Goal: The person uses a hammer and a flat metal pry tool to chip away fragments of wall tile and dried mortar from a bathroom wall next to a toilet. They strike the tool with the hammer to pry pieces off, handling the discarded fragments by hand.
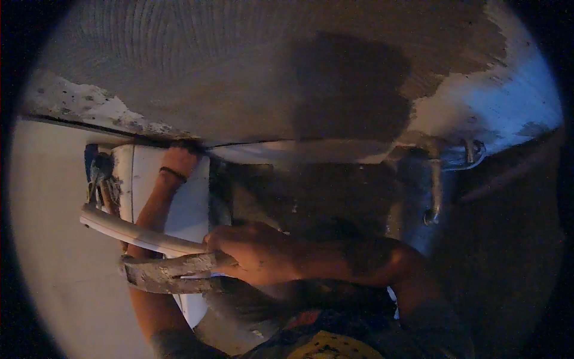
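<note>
My left hand (181,160) reaches to the foot of the wall, above a white box-like surface (169,194). Its fingertips merge with a dark patch at the wall joint, so their pose is hidden. A dark band circles that wrist. In front of my left forearm, my right hand (254,251) is closed around a mortar-crusted tool (170,272) with a forked, grey-brown part. A long, pale, slightly curved bar (140,236) runs beside it from the same hand, reaching left. Whether the two are one piece I cannot tell.
Ridged grey mortar covers the wall (179,54), with my shadow on it. Several dirty hand tools (103,173) stand left of the white surface. A metal pipe (436,185) and a looped hose (475,157) are at right. A pale surface (54,209) spans the left side.
</note>
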Demonstrator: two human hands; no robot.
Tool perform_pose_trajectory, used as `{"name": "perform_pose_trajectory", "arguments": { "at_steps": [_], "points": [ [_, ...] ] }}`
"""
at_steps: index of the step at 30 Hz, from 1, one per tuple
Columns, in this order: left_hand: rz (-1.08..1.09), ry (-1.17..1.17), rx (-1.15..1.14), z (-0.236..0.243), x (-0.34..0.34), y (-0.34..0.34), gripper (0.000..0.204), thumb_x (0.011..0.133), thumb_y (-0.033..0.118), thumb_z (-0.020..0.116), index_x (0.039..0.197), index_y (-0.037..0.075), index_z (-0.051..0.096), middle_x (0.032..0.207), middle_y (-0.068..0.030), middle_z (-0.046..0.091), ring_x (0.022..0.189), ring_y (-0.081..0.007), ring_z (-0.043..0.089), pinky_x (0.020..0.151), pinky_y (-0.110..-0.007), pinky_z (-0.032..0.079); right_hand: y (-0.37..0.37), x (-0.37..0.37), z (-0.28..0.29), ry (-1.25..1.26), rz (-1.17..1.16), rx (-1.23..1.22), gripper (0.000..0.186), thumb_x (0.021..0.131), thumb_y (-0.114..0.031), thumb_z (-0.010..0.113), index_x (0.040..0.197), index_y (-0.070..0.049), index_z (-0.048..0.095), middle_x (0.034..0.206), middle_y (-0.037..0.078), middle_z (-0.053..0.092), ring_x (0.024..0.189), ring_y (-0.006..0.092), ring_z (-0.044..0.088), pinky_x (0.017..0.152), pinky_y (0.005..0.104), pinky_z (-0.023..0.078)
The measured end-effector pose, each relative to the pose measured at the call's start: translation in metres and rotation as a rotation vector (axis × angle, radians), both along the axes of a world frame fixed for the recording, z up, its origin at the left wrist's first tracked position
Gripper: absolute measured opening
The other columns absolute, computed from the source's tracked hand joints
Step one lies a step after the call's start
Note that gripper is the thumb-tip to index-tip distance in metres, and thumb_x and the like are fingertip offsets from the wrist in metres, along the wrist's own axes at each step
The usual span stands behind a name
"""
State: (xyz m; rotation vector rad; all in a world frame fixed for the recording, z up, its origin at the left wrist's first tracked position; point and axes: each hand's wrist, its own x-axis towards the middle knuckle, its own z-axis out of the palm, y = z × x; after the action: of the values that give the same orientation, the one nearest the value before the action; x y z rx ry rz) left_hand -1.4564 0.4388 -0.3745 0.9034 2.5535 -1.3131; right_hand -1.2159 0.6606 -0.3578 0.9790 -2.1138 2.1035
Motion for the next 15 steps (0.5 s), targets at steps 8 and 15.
{"name": "perform_pose_trajectory", "arguments": {
  "at_steps": [8, 15],
  "points": [
    [-0.036, -0.043, 0.074, -0.002, 0.000, -0.007, 0.024, 0.083, 0.022, 0.049, 0.085, 0.010, 0.069, 0.086, -0.0122, 0.067, 0.086, -0.0268, 0.064, 0.074, -0.039, 0.050, -0.011, 0.004, -0.005, 0.137, -0.083, -0.076, 0.031, 0.074, -0.012, 0.068, 0.100, -0.004, 0.053, 0.090, 0.015, 0.060, 0.073, 0.0345, 0.064, 0.061, 0.0424, 0.053],
    [-0.416, -0.382, 0.452, -0.028, -0.007, -0.040, 0.025, 0.083, 0.027, 0.051, 0.090, 0.010, 0.067, 0.085, -0.0154, 0.067, 0.079, -0.0346, 0.064, 0.072, -0.044, 0.051, -0.005, 0.004, 0.003, 0.212, -0.092, -0.133, 0.029, 0.074, -0.010, 0.066, 0.099, -0.003, 0.053, 0.083, 0.015, 0.060, 0.068, 0.0338, 0.064, 0.058, 0.0430, 0.053]
  ]
}}
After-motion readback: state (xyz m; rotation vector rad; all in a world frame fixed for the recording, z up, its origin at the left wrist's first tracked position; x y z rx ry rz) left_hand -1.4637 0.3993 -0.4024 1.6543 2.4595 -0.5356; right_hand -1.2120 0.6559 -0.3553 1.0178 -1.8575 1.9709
